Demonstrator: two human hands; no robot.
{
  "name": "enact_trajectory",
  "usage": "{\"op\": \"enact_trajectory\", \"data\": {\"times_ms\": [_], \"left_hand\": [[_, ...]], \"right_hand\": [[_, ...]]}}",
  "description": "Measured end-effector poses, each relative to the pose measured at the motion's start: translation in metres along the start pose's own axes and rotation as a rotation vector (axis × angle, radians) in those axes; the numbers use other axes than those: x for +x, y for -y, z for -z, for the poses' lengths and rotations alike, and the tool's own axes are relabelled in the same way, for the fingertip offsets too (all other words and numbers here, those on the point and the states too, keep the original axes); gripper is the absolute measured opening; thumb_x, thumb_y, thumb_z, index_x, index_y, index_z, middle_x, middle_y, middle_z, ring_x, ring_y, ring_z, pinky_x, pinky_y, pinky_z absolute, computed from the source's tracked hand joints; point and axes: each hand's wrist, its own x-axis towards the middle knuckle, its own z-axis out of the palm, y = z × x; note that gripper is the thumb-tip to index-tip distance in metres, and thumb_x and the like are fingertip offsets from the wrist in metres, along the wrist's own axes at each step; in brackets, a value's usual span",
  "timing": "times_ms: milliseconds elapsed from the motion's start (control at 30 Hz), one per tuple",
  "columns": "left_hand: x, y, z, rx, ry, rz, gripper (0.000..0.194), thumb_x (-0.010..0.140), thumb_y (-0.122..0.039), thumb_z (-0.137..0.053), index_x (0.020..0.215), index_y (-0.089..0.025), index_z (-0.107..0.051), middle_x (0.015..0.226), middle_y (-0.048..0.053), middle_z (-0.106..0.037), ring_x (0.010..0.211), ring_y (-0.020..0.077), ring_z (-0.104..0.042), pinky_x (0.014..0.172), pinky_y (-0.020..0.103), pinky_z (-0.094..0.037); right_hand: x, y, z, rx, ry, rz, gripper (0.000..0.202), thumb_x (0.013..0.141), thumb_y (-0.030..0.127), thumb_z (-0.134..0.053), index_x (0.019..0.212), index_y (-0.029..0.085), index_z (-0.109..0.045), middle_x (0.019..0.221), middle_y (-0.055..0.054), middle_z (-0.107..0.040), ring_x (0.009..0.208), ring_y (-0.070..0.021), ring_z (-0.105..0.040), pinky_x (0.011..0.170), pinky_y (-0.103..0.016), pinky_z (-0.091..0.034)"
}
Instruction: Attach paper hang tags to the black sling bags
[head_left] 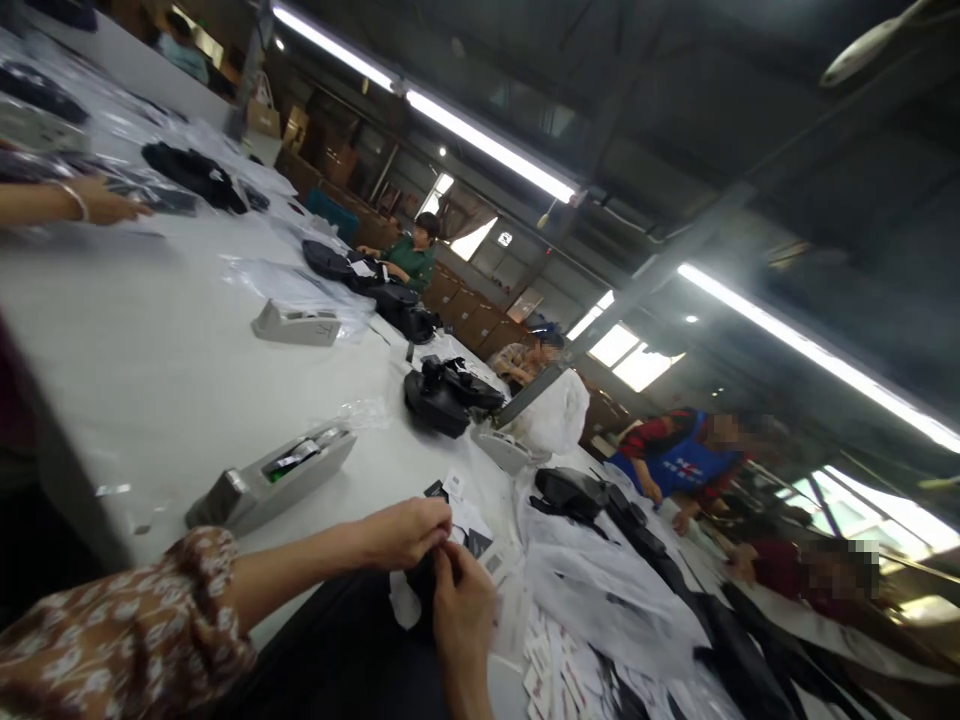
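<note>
My left hand (409, 532) reaches in from the lower left, its fingers pinched together. Against it is my right hand (463, 600), also closed, with the fingertips of both meeting. What they pinch is too small and hidden to name. Beneath and around them lies a black item (352, 640), with a white piece (405, 600) hanging just below my left hand. White and black tags (469, 515) show right behind the fingertips.
A grey dispenser (281, 475) stands left of my hands and another (296, 325) farther back. Black bags (450, 395) and clear plastic (600, 590) lie along the white table (150, 350). Loose labels (559, 670) are at lower right. Another person's hand (105, 200) is at far left; several people work across.
</note>
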Motion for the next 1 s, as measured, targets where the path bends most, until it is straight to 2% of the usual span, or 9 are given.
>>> {"op": "enact_trajectory", "data": {"times_ms": [133, 300, 433, 533, 700, 833, 900, 933, 1000], "left_hand": [[-0.003, 0.0, -0.002, -0.03, 0.054, -0.008, 0.013, 0.082, -0.02, -0.042, 0.085, -0.019, -0.054, 0.081, 0.001, -0.058, 0.074, 0.0157, -0.052, 0.068, 0.025, -0.04], [-0.004, 0.002, -0.004, -0.122, 0.118, 0.046, 0.013, 0.083, -0.022, -0.041, 0.086, -0.019, -0.054, 0.082, 0.0, -0.058, 0.076, 0.0148, -0.052, 0.072, 0.024, -0.04], [-0.004, 0.003, -0.004, -0.174, 0.15, 0.083, 0.015, 0.082, -0.025, -0.042, 0.085, -0.018, -0.055, 0.078, -0.001, -0.056, 0.073, 0.0144, -0.05, 0.07, 0.024, -0.039], [-0.006, 0.007, -0.005, -0.221, 0.17, 0.115, 0.014, 0.079, -0.027, -0.046, 0.079, -0.018, -0.056, 0.069, -0.003, -0.054, 0.066, 0.0133, -0.047, 0.064, 0.023, -0.037], [-0.005, 0.009, -0.01, -0.393, 0.105, 0.195, 0.009, 0.069, -0.025, -0.05, 0.072, -0.018, -0.055, 0.065, -0.003, -0.053, 0.064, 0.0129, -0.046, 0.061, 0.023, -0.037], [0.0, -0.002, -0.019, -0.636, 0.004, 0.247, 0.009, 0.069, -0.023, -0.039, 0.072, -0.019, -0.046, 0.069, 0.0, -0.055, 0.065, 0.0126, -0.05, 0.064, 0.024, -0.04], [-0.002, -0.011, -0.023, -0.766, -0.076, 0.276, 0.006, 0.07, -0.024, -0.036, 0.071, -0.02, -0.041, 0.061, -0.002, -0.05, 0.059, 0.0114, -0.047, 0.059, 0.023, -0.038], [-0.004, -0.016, -0.025, -0.833, -0.114, 0.298, 0.006, 0.071, -0.025, -0.038, 0.071, -0.02, -0.041, 0.056, -0.004, -0.046, 0.054, 0.0106, -0.044, 0.055, 0.022, -0.036], [-0.01, -0.025, -0.027, -0.97, -0.14, 0.349, 0.008, 0.071, -0.026, -0.043, 0.07, -0.019, -0.044, 0.051, -0.006, -0.042, 0.047, 0.0088, -0.037, 0.048, 0.021, -0.029]], "right_hand": [[0.001, 0.0, 0.002, 0.113, -0.048, -0.042, 0.025, 0.083, 0.034, -0.05, 0.087, 0.019, -0.069, 0.08, -0.004, -0.071, 0.073, -0.0182, -0.063, 0.067, -0.026, -0.044], [-0.005, -0.004, 0.003, 0.179, 0.011, 0.028, 0.024, 0.083, 0.035, -0.051, 0.082, 0.018, -0.068, 0.075, -0.002, -0.069, 0.068, -0.0162, -0.06, 0.062, -0.024, -0.043], [-0.003, -0.005, 0.007, 0.165, 0.012, 0.007, 0.024, 0.082, 0.037, -0.052, 0.075, 0.017, -0.064, 0.066, 0.0, -0.062, 0.06, -0.0137, -0.054, 0.056, -0.022, -0.04], [-0.003, -0.013, 0.009, 0.247, 0.006, -0.036, 0.023, 0.08, 0.036, -0.052, 0.072, 0.017, -0.061, 0.064, 0.001, -0.059, 0.06, -0.0133, -0.052, 0.055, -0.021, -0.04], [-0.005, -0.024, 0.004, 0.395, 0.047, -0.133, 0.024, 0.08, 0.039, -0.051, 0.074, 0.016, -0.058, 0.063, 0.002, -0.053, 0.059, -0.0124, -0.049, 0.053, -0.021, -0.039], [-0.005, -0.017, 0.007, 0.336, 0.054, -0.097, 0.028, 0.083, 0.041, -0.047, 0.076, 0.017, -0.059, 0.065, 0.001, -0.054, 0.059, -0.0129, -0.049, 0.054, -0.022, -0.041], [-0.005, -0.016, 0.014, 0.238, 0.016, -0.023, 0.029, 0.085, 0.04, -0.044, 0.081, 0.017, -0.061, 0.074, -0.003, -0.061, 0.068, -0.0158, -0.056, 0.062, -0.025, -0.045], [-0.007, -0.018, 0.018, 0.15, -0.015, 0.037, 0.028, 0.084, 0.04, -0.046, 0.086, 0.018, -0.063, 0.085, -0.006, -0.064, 0.08, -0.0192, -0.059, 0.071, -0.029, -0.047], [-0.012, -0.027, 0.027, -0.083, -0.042, 0.131, 0.034, 0.074, 0.041, -0.06, 0.101, 0.019, -0.064, 0.112, -0.012, -0.062, 0.108, -0.0283, -0.054, 0.09, -0.04, -0.042]]}}
